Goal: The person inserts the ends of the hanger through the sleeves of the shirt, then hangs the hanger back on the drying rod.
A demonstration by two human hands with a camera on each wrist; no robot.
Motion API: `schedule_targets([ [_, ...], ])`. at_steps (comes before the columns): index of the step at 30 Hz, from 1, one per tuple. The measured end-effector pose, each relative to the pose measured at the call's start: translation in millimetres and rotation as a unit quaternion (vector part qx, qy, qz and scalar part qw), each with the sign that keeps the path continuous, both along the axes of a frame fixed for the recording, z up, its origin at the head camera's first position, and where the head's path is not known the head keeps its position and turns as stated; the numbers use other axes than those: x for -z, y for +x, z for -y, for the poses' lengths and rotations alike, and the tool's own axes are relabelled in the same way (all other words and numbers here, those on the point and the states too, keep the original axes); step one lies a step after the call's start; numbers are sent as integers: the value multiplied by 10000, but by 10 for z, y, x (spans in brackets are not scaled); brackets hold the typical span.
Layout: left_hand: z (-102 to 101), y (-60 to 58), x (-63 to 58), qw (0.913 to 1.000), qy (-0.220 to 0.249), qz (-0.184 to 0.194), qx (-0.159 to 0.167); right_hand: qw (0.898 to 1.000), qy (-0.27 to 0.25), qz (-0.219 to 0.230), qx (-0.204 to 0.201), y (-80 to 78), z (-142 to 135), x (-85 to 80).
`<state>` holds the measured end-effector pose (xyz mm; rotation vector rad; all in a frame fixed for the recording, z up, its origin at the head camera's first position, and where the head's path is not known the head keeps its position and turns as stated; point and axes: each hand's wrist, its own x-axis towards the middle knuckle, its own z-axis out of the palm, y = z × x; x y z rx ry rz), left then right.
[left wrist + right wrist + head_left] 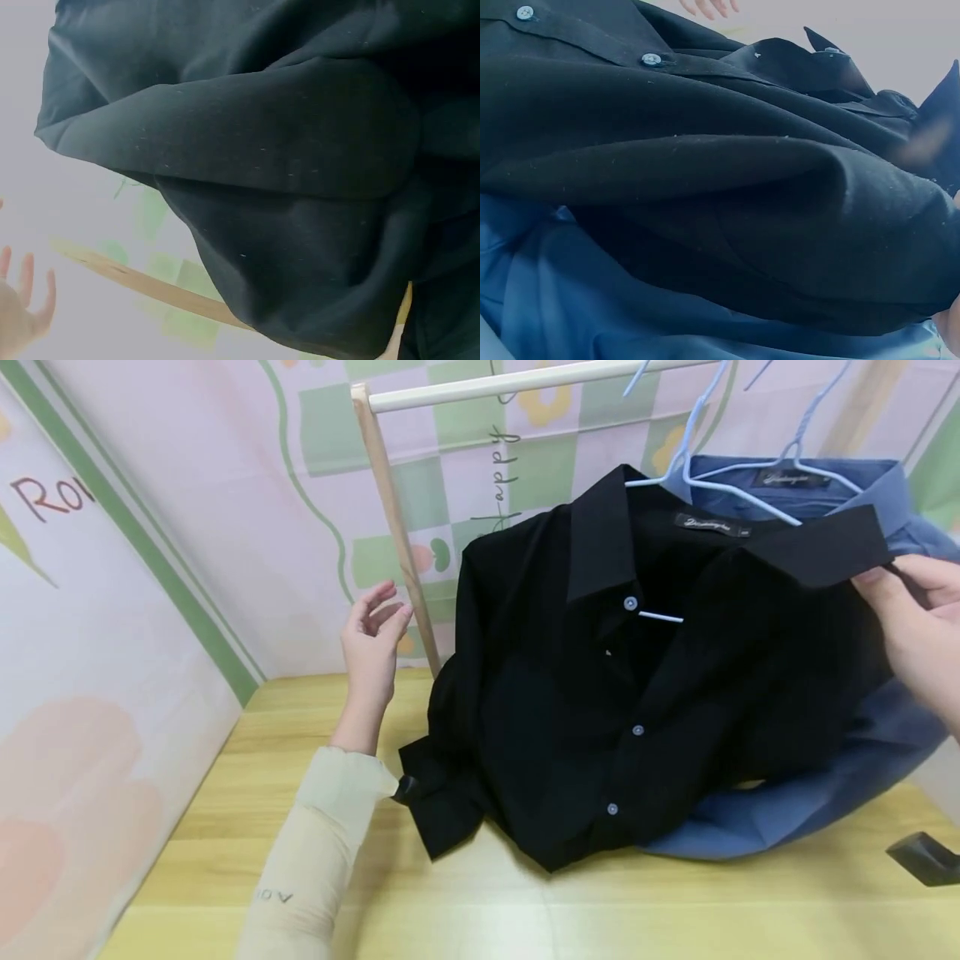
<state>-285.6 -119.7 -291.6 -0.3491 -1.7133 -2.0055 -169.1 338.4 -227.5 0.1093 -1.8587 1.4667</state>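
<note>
A black button-up shirt (555,693) hangs from a light blue wire hanger (735,491), its collar spread and upper front undone. My right hand (918,627) pinches the shirt near its collar and shoulder on the right. To the left of the shirt, my left hand (375,643) is raised near the rack's post, fingers loosely bent, holding nothing. In the left wrist view, black cloth (262,142) fills most of the picture, with the left hand (22,307) at the lower left edge. Behind it hangs a blue shirt (780,818) on another hanger (798,452).
A wooden rack has a horizontal rail (510,385) and a left post (397,527). Under the shirts lies a wood-grain tabletop (225,860). Patterned cloth (187,485) covers the walls behind and at left. A dark object (926,858) shows at the right edge.
</note>
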Motion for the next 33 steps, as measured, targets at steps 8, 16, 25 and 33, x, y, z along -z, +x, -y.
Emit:
schedule_targets([
  [8,-33,-120,30,9950,-596,677,425,9938,462,75,1006,-52,-61,-61],
  [16,-63,-221,89,9902,-709,1077,531,9984,323,90,459,-40,32,-178],
  [25,-78,-195,110,9912,-684,986,559,9996,205,94,174,-86,121,-283],
  [33,-72,-183,108,9915,-533,953,712,9963,789,249,218,-144,200,-352],
])
